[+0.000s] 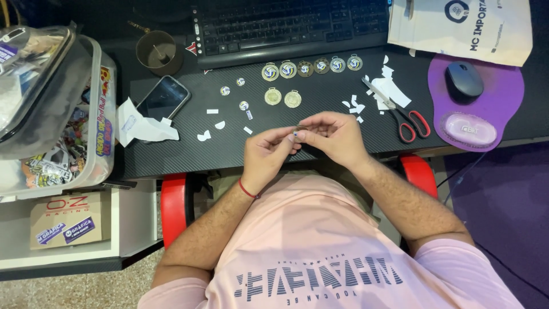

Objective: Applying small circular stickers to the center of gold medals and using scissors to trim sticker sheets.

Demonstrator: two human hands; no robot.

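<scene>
Open lane on the surface (320,150): bare dark strip straight ahead of both hands, only small white paper scraps (213,123) on it. Further out, loose medals (283,97) and a medal row (311,67) sit just before the keyboard (286,26). Right side blocked by scissors (400,111) and paper offcuts (389,88), then mouse pad (503,91). Left: phone (163,98), crumpled paper (140,126), plastic bin (68,120) at the edge.
</scene>
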